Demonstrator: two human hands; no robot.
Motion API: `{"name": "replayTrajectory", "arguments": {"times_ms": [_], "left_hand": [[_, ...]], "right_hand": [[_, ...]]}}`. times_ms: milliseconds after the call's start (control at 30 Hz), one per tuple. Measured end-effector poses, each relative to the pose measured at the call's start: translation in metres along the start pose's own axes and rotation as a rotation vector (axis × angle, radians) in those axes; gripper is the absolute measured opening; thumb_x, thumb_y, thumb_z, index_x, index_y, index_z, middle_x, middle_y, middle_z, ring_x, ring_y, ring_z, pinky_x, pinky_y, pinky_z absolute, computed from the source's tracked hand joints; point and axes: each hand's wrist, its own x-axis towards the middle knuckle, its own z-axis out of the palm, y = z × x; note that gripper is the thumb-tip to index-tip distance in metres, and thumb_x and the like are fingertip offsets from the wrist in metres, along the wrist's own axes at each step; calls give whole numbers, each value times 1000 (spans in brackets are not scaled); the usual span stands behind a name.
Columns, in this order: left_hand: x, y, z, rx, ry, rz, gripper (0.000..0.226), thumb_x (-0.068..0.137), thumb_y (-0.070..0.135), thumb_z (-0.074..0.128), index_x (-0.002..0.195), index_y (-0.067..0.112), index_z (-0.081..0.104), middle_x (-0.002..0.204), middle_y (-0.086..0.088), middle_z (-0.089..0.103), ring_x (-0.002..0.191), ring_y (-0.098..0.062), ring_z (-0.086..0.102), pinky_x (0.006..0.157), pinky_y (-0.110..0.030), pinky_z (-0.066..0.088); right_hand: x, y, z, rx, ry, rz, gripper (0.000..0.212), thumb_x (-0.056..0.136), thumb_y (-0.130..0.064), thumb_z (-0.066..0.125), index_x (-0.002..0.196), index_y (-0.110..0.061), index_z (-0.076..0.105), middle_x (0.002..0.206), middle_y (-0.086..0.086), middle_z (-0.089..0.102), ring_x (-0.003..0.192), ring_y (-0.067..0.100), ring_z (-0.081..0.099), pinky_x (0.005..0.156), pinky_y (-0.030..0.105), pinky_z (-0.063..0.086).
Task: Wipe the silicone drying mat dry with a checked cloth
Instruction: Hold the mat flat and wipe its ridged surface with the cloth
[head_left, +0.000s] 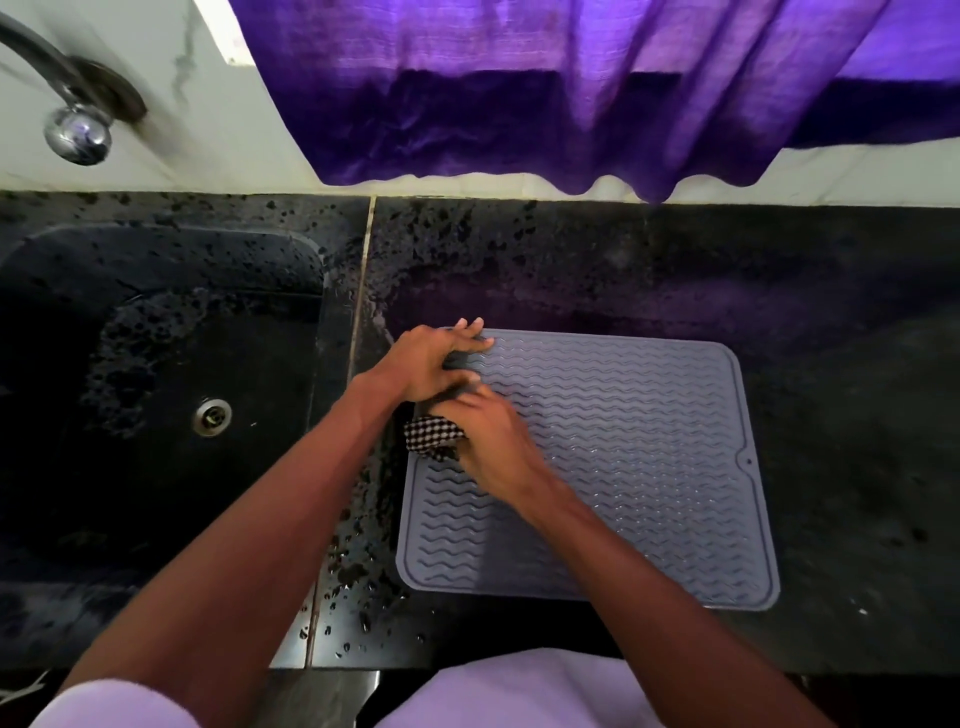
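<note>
A grey silicone drying mat (639, 457) with wavy ridges lies flat on the black countertop, right of the sink. My left hand (431, 361) rests with spread fingers on the mat's far left corner. Just below it, my right hand (496, 441) presses a bunched black-and-white checked cloth (431, 436) against the mat's left edge. Most of the cloth is hidden under my right hand. The two hands touch or overlap slightly.
A black sink (156, 389) with a metal drain (212, 415) sits on the left, under a chrome tap (78, 132). Water drops speckle the counter (358, 571) between sink and mat. A purple curtain (545, 93) hangs over the back wall.
</note>
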Motion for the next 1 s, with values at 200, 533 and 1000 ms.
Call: {"name": "replayTrajectory", "arguments": {"times_ms": [200, 533, 1000], "left_hand": [[-53, 34, 48, -107, 395, -135, 50, 101, 35, 54, 146, 14, 55, 159, -7, 44, 147, -22, 41, 118, -27, 30], [-96, 50, 128, 362, 389, -261, 66, 107, 50, 21, 163, 16, 22, 171, -7, 14, 158, -23, 13, 127, -42, 15], [-97, 54, 130, 353, 414, -288, 67, 106, 53, 22, 163, 18, 19, 171, -4, 12, 158, -20, 9, 128, -41, 13]], "right_hand": [[-68, 25, -35, -61, 308, 276, 64, 71, 3, 67, 128, -27, 56, 112, 2, 62, 101, 22, 52, 85, 33, 47], [-60, 54, -53, -266, -15, 41, 67, 63, 1, 76, 121, -31, 65, 114, -7, 64, 102, 21, 51, 79, 37, 41], [-163, 163, -184, -558, -56, 316, 64, 57, 0, 79, 110, -34, 70, 110, -9, 68, 90, 25, 52, 68, 39, 46]]}}
